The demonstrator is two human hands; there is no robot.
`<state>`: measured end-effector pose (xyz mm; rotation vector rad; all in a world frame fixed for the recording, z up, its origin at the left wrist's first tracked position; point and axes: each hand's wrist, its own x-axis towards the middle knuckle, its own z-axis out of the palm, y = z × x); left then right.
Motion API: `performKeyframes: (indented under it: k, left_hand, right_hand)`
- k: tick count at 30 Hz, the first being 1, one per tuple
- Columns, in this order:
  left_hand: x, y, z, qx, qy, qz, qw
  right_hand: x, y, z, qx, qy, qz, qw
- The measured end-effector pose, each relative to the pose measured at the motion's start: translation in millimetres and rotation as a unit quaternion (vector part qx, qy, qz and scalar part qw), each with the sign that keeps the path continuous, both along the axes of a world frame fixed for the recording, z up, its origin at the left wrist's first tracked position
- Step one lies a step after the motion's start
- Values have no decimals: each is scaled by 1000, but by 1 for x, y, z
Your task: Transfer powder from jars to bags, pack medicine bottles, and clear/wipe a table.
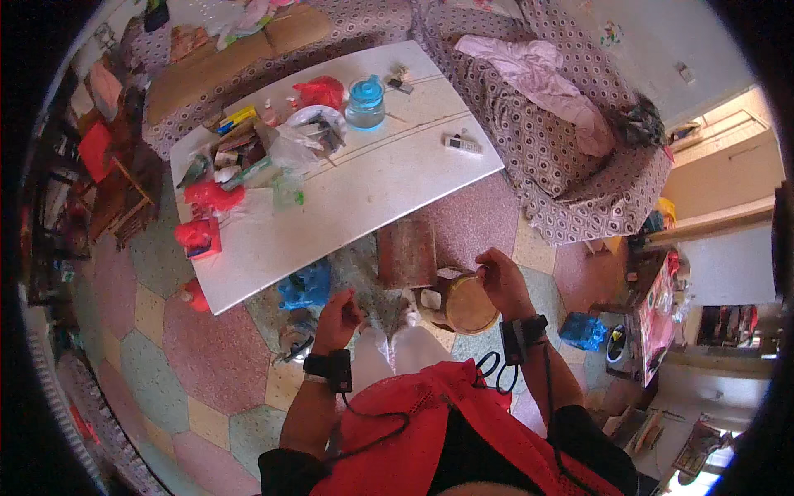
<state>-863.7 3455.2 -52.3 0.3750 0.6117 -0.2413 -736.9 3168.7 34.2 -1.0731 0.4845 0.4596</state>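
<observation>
My left hand [338, 320] hangs above the floor in front of my knees, its fingers curled. Whether something small is pinched there is too blurred to tell. Off to the other side, my right hand [505, 284] is raised beside a round stool [474, 304], with its fingers bent inward. No object shows plainly in it. Both wrists carry black straps with cables. Red cloth [397, 412] lies over my lap. Between the hands and the white table [372, 180] stands a low reddish-brown wooden stool [406, 254]. A blue plastic bag [307, 285] lies near the table's edge.
On the table are a blue-lidded jug [366, 102], a white remote control [463, 144], red plastic bags [214, 195] and a box of clutter [236, 149]. A covered sofa [558, 180] bearing pink cloth [533, 80] stands beyond. Another blue bag [583, 330] is at right.
</observation>
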Motion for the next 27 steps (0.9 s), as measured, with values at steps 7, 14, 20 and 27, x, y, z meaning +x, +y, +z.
performKeyframes:
  k: [7, 14, 20, 27]
  left_hand:
    - [31, -7, -19, 30, 58, -14, 998]
    - [67, -27, -9, 41, 80, -8, 996]
    - [92, -43, -26, 37, 91, -45, 994]
    - [127, -46, -36, 31, 75, -50, 995]
  right_hand:
    - [36, -16, -11, 75, -30, -7, 997]
    - [60, -38, -16, 68, -24, -28, 997]
    - [75, -63, -22, 40, 8, -40, 998]
    - [103, -56, -41, 47, 13, -47, 998]
